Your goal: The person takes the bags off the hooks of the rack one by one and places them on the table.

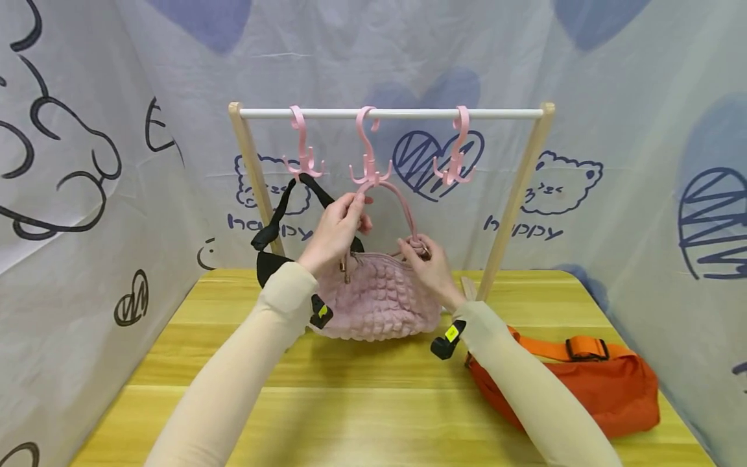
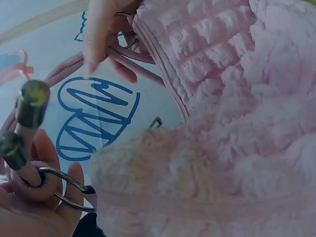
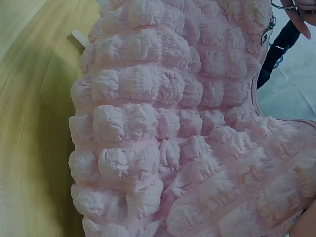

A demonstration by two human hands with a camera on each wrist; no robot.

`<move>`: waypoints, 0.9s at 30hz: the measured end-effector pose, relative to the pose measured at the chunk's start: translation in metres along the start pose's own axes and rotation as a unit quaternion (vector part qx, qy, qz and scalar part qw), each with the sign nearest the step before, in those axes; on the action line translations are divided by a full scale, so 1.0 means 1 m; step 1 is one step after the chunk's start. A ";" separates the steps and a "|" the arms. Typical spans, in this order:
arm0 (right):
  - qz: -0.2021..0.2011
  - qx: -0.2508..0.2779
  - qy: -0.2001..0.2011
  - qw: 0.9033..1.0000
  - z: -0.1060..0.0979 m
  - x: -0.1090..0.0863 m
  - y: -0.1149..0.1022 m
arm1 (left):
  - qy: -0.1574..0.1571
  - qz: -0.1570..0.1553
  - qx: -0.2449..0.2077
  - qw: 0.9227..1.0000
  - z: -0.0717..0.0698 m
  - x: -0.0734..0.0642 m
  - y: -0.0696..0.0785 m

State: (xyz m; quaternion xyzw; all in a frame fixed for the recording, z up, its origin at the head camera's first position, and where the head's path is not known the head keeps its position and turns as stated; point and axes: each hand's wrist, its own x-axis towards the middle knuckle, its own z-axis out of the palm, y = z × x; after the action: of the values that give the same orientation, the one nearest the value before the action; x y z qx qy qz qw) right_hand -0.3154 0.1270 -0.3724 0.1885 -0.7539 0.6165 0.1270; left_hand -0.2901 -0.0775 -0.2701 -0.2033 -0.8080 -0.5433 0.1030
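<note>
One strap (image 1: 404, 202) is gripped by left hand (image 1: 334, 232) and right hand (image 1: 430, 269), bag (image 1: 379, 299) held far side, below middle hook (image 1: 369, 166); seating is hard to see, so a drop could be caused by early release.

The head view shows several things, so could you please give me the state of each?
Pink bag: upright, handle held.
Middle hook: on the rail; whether it bears the handle, unclear.
Black bag: hanging from left hook.
Right hook: on the rail, bare.
Orange bag: lying on the table.
Left hand: gripping the handle.
Right hand: gripping the handle's lower end.
</note>
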 end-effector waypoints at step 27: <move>-0.032 -0.014 0.080 0.996 0.008 -0.014 -0.040 | 0.069 0.021 0.027 0.997 -0.012 0.006 0.004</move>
State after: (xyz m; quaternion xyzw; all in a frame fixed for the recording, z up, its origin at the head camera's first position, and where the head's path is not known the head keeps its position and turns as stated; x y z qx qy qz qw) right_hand -0.2849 0.1143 -0.3447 0.1605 -0.7435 0.6144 0.2096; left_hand -0.2942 -0.0859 -0.2594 -0.1793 -0.8089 -0.5320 0.1748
